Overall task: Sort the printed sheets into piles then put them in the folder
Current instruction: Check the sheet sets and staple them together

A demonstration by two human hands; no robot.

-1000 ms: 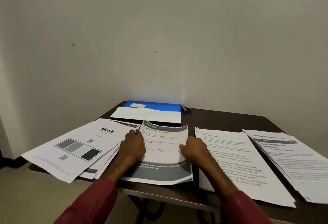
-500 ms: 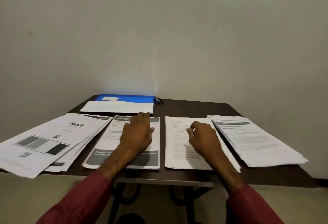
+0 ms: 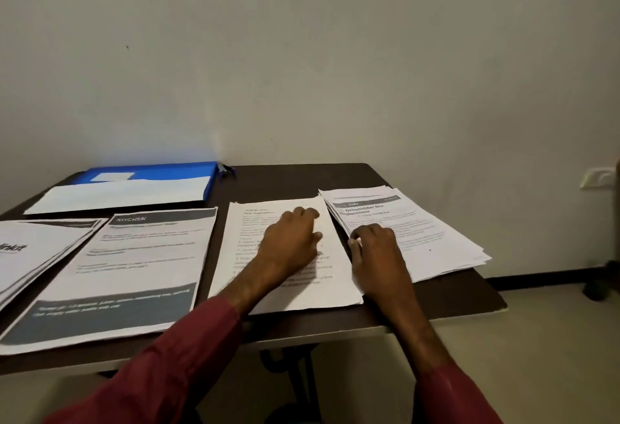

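Observation:
Several piles of printed sheets lie side by side on a dark table (image 3: pixel 295 178). My left hand (image 3: pixel 292 239) rests on the plain text pile (image 3: pixel 251 255) in the middle, fingers loosely bent. My right hand (image 3: pixel 375 249) lies on the near left edge of the "Dehumidifier Box Replacement" pile (image 3: pixel 419 222), fingers curled at the paper's edge. Left of them lies the "KITCHEN" pile (image 3: pixel 134 265), and the "blinkit" pile (image 3: pixel 30 249) runs off the left edge. A blue folder (image 3: pixel 174 171) sits at the back left with a white sheet (image 3: pixel 120 195) across it.
A blue pen (image 3: pixel 225 170) lies beside the folder's right end. The table stands against a pale wall, with a wall socket (image 3: pixel 599 178) at the right. The table's front edge runs just under my forearms.
Both hands have shifted right: the left from the KITCHEN pile onto the text pile, the right from the text pile onto the Dehumidifier pile. The camera has turned right too.

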